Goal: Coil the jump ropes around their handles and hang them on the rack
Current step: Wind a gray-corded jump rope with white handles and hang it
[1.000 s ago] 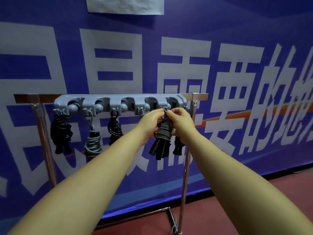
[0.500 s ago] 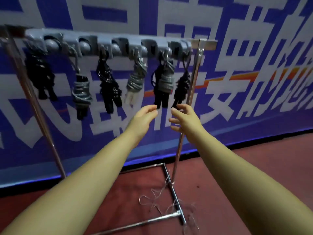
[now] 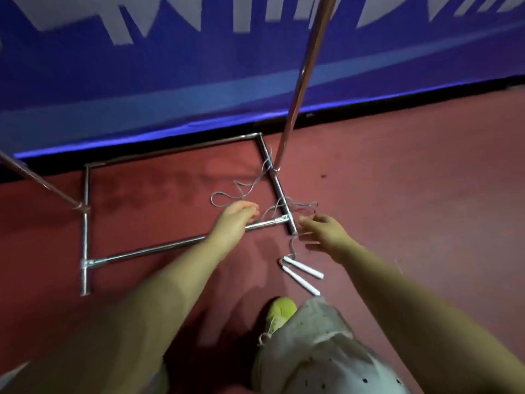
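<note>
A grey jump rope [image 3: 257,184] was seen lying loose on the red floor [image 3: 412,177], tangled over the corner of the rack's metal base [image 3: 85,243] beside the right upright pole [image 3: 301,81]. Its two white handles [image 3: 302,273] were laid side by side on the floor, near a yellow-green shoe [image 3: 279,309]. The left hand [image 3: 237,216] was held out over the base bar with fingers loosely bent, nothing gripped. The right hand [image 3: 324,231] was spread open near the rope's loops; whether the cord was touched could not be told through the blur.
</note>
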A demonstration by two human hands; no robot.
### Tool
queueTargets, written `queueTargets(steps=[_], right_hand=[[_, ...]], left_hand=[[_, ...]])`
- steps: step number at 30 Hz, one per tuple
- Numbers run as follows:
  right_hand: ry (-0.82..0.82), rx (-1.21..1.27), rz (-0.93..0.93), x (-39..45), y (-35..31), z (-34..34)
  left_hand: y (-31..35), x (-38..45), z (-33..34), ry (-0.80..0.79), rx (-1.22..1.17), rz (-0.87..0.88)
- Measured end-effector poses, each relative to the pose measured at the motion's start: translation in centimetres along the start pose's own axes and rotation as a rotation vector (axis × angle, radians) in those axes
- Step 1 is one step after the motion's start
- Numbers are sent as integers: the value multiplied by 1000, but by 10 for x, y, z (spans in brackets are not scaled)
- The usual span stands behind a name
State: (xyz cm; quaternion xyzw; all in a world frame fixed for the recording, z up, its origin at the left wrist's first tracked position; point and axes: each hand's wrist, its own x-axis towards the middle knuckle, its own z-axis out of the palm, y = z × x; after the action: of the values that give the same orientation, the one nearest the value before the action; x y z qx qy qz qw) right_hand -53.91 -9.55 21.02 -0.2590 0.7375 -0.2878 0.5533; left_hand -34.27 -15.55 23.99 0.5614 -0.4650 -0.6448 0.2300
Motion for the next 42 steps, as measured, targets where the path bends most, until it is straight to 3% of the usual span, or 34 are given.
queueTargets(steps=[9,14,17,22,27,31,34,39,42], right_hand=[[123,-267,81,99,110,-8],[6,-477,248,130,178,13],[118,-681,320,139,204,37],[371,-965,156,146,209,57],[143,-1091,234,153,215,55],[83,-842,305,147,225,60],[60,-703,223,144,214,49],[128,-227,11,127,150,28],[34,67,-24,103,102,32]], left_hand=[[-112,67,30,-107,111,-284],[-150,82,41,-135,144,-391],[-165,86,46,-155,146,-433],[-175,92,42,-126,86,-488],[-188,95,30,-128,88,-566],[-192,93,28,-123,67,-597],[-190,89,28,-140,74,-590],[-162,82,27,-197,-6,-535],[-129,69,28,-283,17,-495]])
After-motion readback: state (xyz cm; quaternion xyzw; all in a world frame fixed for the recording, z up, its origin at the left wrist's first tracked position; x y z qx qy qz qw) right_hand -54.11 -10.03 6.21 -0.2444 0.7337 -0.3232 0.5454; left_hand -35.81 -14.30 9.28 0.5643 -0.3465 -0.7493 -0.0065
